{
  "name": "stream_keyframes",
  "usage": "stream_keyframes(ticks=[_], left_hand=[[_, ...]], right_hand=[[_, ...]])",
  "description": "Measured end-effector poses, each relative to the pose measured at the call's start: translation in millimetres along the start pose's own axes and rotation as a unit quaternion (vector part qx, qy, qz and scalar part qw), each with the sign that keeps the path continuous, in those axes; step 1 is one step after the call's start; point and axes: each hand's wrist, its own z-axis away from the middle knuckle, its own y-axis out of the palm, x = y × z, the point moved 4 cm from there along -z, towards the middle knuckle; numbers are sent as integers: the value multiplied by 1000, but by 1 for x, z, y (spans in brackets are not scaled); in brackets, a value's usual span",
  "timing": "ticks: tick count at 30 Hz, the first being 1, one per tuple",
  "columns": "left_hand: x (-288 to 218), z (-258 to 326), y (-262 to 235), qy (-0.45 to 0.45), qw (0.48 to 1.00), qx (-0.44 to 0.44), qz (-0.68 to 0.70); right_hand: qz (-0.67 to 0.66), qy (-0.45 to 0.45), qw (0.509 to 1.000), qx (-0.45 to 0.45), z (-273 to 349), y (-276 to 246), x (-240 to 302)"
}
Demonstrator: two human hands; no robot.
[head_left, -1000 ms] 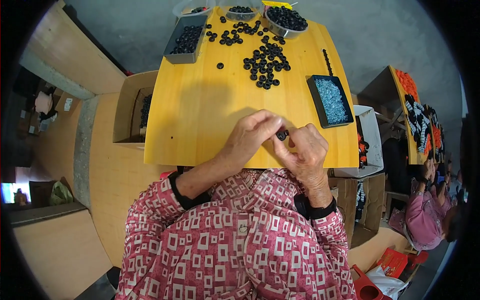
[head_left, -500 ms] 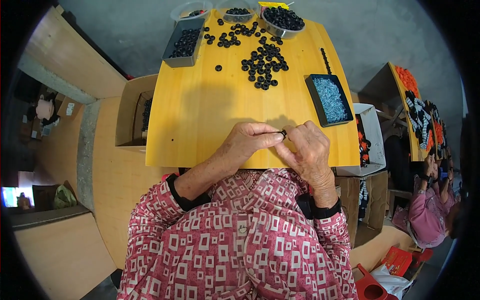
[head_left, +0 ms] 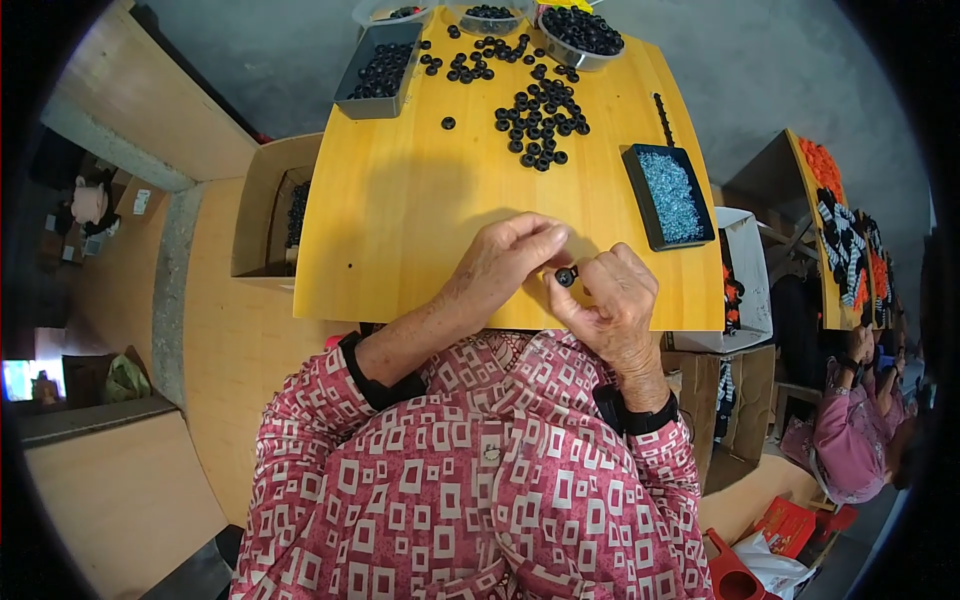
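Over the near edge of a yellow wooden table, my left hand and my right hand meet. Both pinch one small black ring-shaped part between their fingertips. Farther back lies a loose pile of several black rings. A black tray of pale blue small pieces sits to the right of my hands.
A grey tray of black rings and round bowls of black parts stand at the table's far end. An open cardboard box sits left of the table. Another person in pink sits at the right, by a second table with orange parts.
My hands have stayed together at the table's near edge, shifting slightly toward me while turning the small black ring between the fingertips.
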Motion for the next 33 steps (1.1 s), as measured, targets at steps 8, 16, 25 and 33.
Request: stream_keyframes(ticks=[8, 16, 25, 33], left_hand=[[-4, -5, 21, 59, 992, 83, 69], [5, -6, 26, 28, 990, 90, 105], [-2, -8, 29, 75, 987, 130, 57], [-1, -1, 14, -40, 978, 82, 188]], right_hand=[[-61, -14, 997, -45, 0, 18, 6], [-86, -6, 996, -35, 2, 23, 9], [-90, -44, 994, -52, 3, 20, 9], [-41, -10, 998, -48, 0, 1, 9]])
